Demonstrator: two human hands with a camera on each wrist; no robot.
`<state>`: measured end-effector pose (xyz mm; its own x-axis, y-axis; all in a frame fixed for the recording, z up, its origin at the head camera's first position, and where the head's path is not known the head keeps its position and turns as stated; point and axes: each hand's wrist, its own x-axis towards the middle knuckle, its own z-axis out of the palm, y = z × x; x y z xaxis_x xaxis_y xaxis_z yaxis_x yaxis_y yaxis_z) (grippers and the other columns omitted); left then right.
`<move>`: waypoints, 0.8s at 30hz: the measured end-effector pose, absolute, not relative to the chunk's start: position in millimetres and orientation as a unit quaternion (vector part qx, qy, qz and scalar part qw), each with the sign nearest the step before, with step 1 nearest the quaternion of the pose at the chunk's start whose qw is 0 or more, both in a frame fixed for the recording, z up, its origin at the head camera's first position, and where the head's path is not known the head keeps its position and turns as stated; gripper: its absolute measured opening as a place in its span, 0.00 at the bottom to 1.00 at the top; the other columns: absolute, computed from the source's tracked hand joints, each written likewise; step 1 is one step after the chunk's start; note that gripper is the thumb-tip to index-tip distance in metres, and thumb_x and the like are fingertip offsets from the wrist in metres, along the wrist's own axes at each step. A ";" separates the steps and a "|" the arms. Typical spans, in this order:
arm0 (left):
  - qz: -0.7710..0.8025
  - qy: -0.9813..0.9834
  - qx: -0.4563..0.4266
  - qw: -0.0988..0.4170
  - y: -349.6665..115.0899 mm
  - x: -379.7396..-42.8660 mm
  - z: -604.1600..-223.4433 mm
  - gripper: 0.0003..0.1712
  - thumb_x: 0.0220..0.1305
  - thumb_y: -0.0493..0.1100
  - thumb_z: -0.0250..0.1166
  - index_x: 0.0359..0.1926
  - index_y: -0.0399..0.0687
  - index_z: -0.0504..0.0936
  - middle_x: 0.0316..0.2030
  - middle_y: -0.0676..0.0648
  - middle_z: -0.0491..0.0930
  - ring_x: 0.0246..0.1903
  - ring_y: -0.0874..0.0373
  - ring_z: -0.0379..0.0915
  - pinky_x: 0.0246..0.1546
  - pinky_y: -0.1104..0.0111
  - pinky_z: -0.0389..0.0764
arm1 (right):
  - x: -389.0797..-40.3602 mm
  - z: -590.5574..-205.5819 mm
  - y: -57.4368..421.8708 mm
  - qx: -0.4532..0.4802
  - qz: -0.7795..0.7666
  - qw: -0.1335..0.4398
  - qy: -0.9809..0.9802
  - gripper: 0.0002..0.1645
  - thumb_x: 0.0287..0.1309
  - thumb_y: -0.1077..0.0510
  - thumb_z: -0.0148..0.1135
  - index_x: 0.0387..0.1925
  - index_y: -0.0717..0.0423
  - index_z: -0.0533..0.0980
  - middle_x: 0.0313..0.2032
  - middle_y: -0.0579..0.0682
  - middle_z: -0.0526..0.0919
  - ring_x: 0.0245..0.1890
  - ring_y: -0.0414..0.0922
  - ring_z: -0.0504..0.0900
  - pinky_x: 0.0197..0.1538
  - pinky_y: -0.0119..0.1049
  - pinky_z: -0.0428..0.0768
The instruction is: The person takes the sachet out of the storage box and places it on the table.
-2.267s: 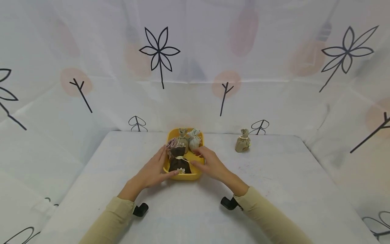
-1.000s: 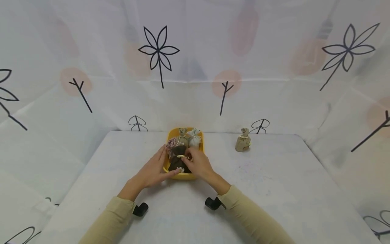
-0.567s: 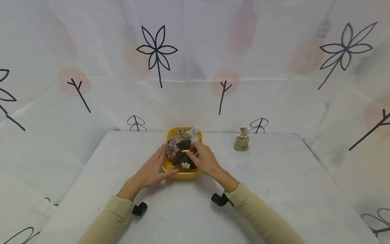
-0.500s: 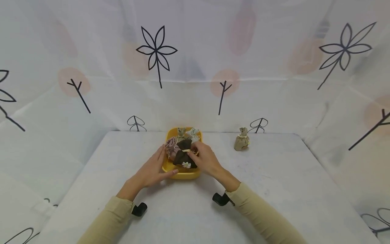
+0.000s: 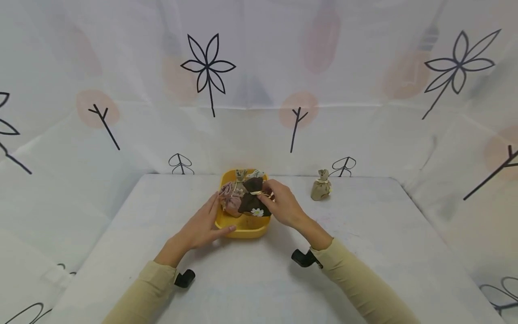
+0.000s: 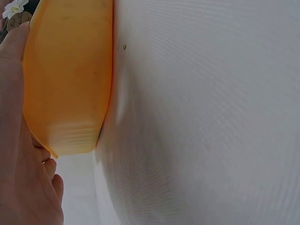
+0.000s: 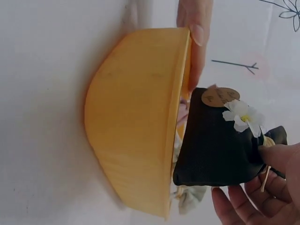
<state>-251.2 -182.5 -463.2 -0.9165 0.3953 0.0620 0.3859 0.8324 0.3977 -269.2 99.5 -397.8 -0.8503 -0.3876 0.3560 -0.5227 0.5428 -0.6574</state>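
My right hand (image 5: 285,204) pinches a dark brown drawstring pouch (image 5: 252,203) at its tied neck and holds it above the right part of a yellow tub (image 5: 243,234). The right wrist view shows the dark pouch's white flower (image 7: 242,116) and round tag (image 7: 220,97), with the pouch above the tub's rim. My left hand (image 5: 198,227) rests at the tub's left and front rim, fingers straight, thumb over the front edge. Inside the tub are a pinkish pouch (image 5: 231,202), a tan pouch (image 5: 240,174) and a whitish pouch (image 5: 256,173), largely hidden behind the dark one.
Another tan pouch (image 5: 321,186) stands upright on the white table (image 5: 364,234), to the right of the tub near the back edge. Behind the table hangs a white cloth (image 5: 251,135) printed with plants. Black wrist cameras (image 5: 303,258) hang under both forearms.
My right hand took the dark pouch by its neck, lifted it from the tub's front and carried it up and right. The left hand stays at the rim.
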 end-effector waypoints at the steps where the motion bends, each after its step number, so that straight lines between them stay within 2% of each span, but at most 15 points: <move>1: 0.205 0.958 0.201 0.014 -182.5 -251.1 -463.0 0.70 0.61 0.84 0.51 0.82 0.39 0.37 0.82 0.40 0.35 0.79 0.42 0.40 0.77 0.49 0.52 | -269.4 -397.5 100.7 0.260 0.399 0.082 -0.875 0.11 0.70 0.62 0.64 0.50 0.61 0.77 0.42 0.52 0.82 0.42 0.47 0.81 0.47 0.42 0.84; 14: 0.198 0.959 0.199 0.017 -182.7 -251.6 -464.3 0.70 0.60 0.85 0.48 0.82 0.41 0.35 0.82 0.43 0.33 0.80 0.45 0.37 0.78 0.53 0.49 | -274.3 -394.3 124.8 0.244 0.381 0.081 -0.888 0.09 0.70 0.62 0.63 0.48 0.61 0.77 0.42 0.54 0.82 0.43 0.49 0.81 0.47 0.44 0.84; 24: 0.201 0.958 0.201 0.018 -182.8 -251.4 -464.1 0.70 0.60 0.85 0.48 0.82 0.40 0.36 0.82 0.42 0.34 0.80 0.45 0.37 0.78 0.52 0.49 | -283.1 -395.5 152.1 0.234 0.380 0.087 -0.891 0.09 0.70 0.63 0.63 0.48 0.63 0.77 0.41 0.55 0.82 0.43 0.50 0.80 0.48 0.47 0.84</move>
